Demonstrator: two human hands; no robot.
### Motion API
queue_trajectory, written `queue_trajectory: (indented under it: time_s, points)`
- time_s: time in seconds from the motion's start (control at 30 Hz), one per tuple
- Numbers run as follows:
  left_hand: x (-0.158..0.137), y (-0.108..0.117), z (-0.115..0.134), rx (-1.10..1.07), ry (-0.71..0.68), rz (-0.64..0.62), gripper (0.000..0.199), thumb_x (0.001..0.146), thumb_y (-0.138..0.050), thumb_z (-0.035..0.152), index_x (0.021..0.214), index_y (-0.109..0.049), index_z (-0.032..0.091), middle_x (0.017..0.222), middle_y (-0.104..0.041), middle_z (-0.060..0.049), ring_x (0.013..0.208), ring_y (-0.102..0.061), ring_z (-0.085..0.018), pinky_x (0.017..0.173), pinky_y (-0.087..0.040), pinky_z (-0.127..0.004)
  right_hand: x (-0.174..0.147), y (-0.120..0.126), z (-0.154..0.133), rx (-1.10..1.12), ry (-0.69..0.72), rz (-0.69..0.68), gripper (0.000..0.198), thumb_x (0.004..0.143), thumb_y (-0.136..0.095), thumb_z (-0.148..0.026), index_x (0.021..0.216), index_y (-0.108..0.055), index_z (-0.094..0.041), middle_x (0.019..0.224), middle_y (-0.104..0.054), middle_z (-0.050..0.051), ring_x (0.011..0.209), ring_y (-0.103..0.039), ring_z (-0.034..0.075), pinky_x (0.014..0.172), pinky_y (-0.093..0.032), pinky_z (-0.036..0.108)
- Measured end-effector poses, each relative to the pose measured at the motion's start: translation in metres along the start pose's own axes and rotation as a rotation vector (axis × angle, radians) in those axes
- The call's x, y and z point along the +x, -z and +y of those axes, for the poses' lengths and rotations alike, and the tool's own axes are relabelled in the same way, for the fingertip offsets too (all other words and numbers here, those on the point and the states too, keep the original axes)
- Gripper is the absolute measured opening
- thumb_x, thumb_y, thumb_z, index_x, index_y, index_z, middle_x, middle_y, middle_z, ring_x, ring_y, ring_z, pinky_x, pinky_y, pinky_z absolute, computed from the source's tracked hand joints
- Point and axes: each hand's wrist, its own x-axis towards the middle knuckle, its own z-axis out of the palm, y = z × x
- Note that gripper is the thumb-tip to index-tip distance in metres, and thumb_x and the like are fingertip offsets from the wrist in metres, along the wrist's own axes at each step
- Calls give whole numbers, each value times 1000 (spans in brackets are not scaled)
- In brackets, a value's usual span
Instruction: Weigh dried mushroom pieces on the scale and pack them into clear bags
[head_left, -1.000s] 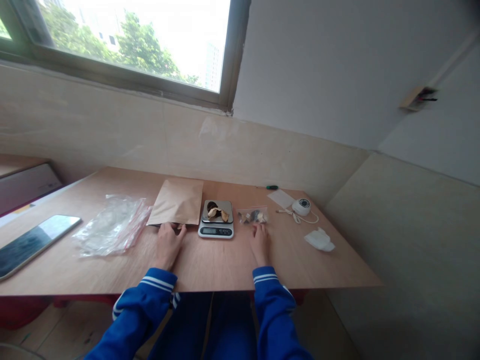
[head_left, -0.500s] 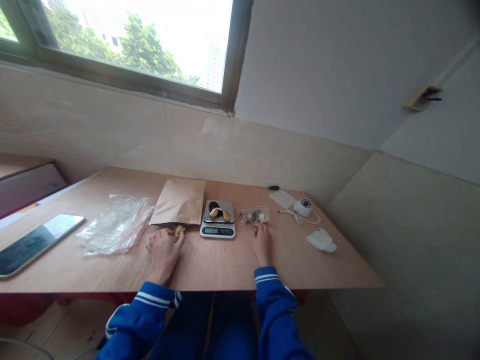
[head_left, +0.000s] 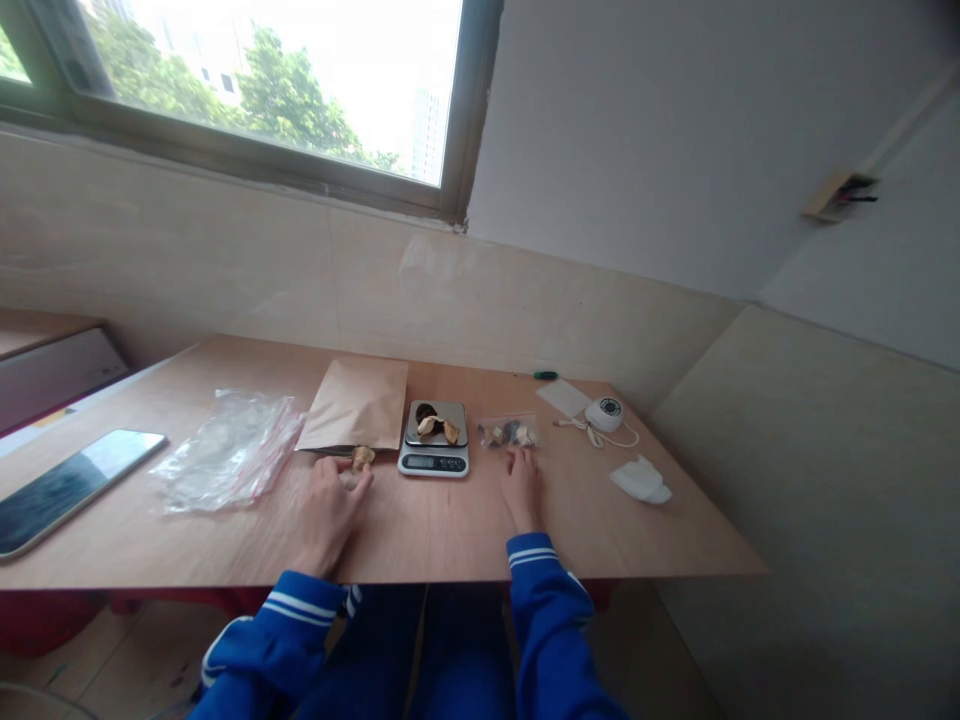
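My left hand (head_left: 334,505) is closed, with a small tan dried piece (head_left: 363,459) between thumb and fingers, at the near, mouth edge of a brown paper bag (head_left: 358,405). To the right of the bag is a white digital kitchen scale (head_left: 433,463). Dried pieces (head_left: 437,427), some tan and one dark, lie on its metal plate; the display's digits are too small to read. My right hand (head_left: 522,487) rests on the table, fingers stretched forward, its fingertips at the near edge of a small clear zip bag (head_left: 508,430) with dark and pale pieces inside.
Clear plastic zip bags (head_left: 229,450) lie left of the paper bag, and a phone (head_left: 71,490) farther left. At right are a white round device with a cable (head_left: 604,413), a crumpled white tissue (head_left: 642,481), a white paper sheet (head_left: 564,398) and a green-handled screwdriver (head_left: 545,376).
My left hand has shifted slightly with the dried piece, which now sits a little higher and farther right at the bag's mouth. My right hand stays almost where it was.
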Motion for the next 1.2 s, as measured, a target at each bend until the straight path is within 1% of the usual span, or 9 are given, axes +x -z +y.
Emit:
queue_trajectory:
  time_s: [0.1, 0.23, 0.4, 0.5, 0.6, 0.7, 0.87, 1.1, 1.2]
  points:
    - [-1, 2, 7, -62, -52, 23, 29, 80, -48, 49, 88, -49, 21, 90, -61, -7, 85, -61, -25, 70, -46, -34, 0, 0, 0, -3, 6, 9, 30, 85, -38, -13, 102, -62, -16, 105, -62, 11, 100, -54, 24, 87, -36, 33]
    - [2, 0, 21, -96, -88, -18, 29, 82, -48, 49, 91, -50, 21, 91, -60, -5, 82, -61, -23, 66, -46, -32, 1, -1, 1, -3, 22, 14, 30, 85, -38, -12, 100, -63, -16, 102, -63, 11, 98, -54, 24, 86, -36, 33]
    - [21, -24, 37, -7, -220, -62, 27, 84, -48, 42, 95, -53, 18, 99, -57, -9, 87, -59, -24, 70, -47, -32, 1, -2, 2, -18, 17, 18, 29, 85, -38, -14, 101, -63, -16, 103, -62, 11, 97, -54, 24, 85, -36, 34]
    - [33, -41, 41, 81, -302, -79, 25, 85, -47, 38, 92, -56, 16, 97, -56, -12, 89, -57, -25, 75, -46, -35, 1, -2, 2, -4, 17, 20, 29, 85, -38, -13, 99, -63, -16, 102, -62, 11, 97, -54, 24, 85, -36, 34]
    - [38, -51, 43, 170, -335, -81, 27, 86, -46, 39, 86, -59, 15, 93, -57, -14, 88, -54, -27, 79, -44, -39, 2, -3, 2, 10, 23, 19, 29, 85, -37, -12, 98, -62, -15, 101, -63, 11, 96, -55, 23, 84, -37, 33]
    - [38, -55, 45, 203, -336, -66, 31, 88, -45, 42, 89, -61, 15, 93, -59, -15, 90, -52, -29, 79, -43, -40, 2, -3, 1, -10, 20, 28, 28, 85, -37, -12, 98, -62, -16, 101, -63, 11, 96, -54, 24, 84, -36, 34]
    - [34, -58, 45, 153, -358, -68, 33, 89, -44, 42, 94, -63, 16, 99, -61, -15, 94, -52, -28, 80, -40, -40, 1, -3, 1, -26, 7, 25, 29, 85, -38, -12, 100, -62, -17, 102, -62, 11, 97, -54, 24, 85, -36, 33]
    - [31, -60, 40, 50, -402, -17, 31, 90, -40, 31, 104, -63, 17, 101, -62, -12, 92, -53, -27, 82, -40, -40, 2, -1, -1, 0, -2, 12, 29, 85, -38, -12, 100, -63, -16, 102, -62, 11, 97, -53, 24, 85, -36, 34]
    - [31, -59, 40, 1, -441, -37, 31, 90, -39, 29, 105, -63, 16, 102, -62, -12, 91, -53, -26, 84, -41, -39, 2, -1, -2, 1, -2, 10, 29, 85, -38, -13, 99, -63, -15, 102, -62, 12, 98, -53, 24, 85, -36, 34]
